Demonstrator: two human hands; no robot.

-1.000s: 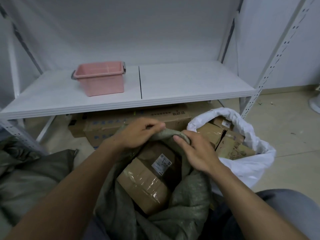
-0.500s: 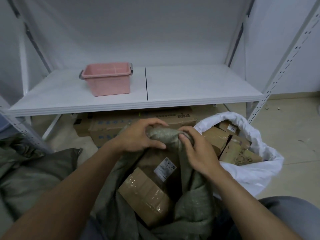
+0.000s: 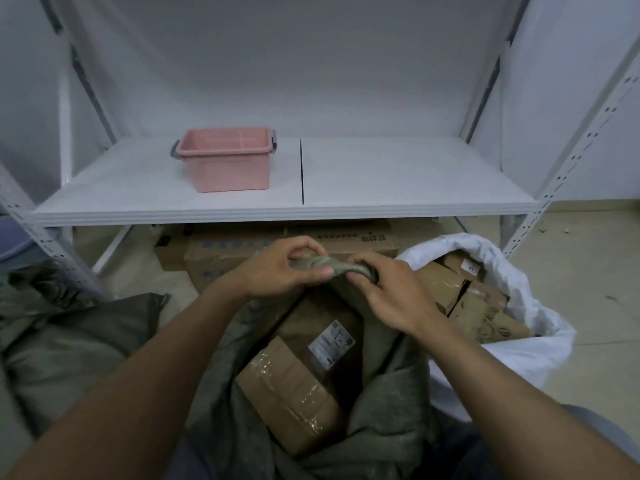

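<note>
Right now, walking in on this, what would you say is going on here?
A person's left hand and right hand both grip the bunched top edge of a grey-green woven sack. Inside the open sack lies a taped brown cardboard box with a white label. A white plastic bag holding more cardboard boxes sits to its right, and a pink plastic tub stands on the white shelf behind.

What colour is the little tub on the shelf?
The tub is pink, with grey handle clips at its ends. The head view shows it best.
</note>
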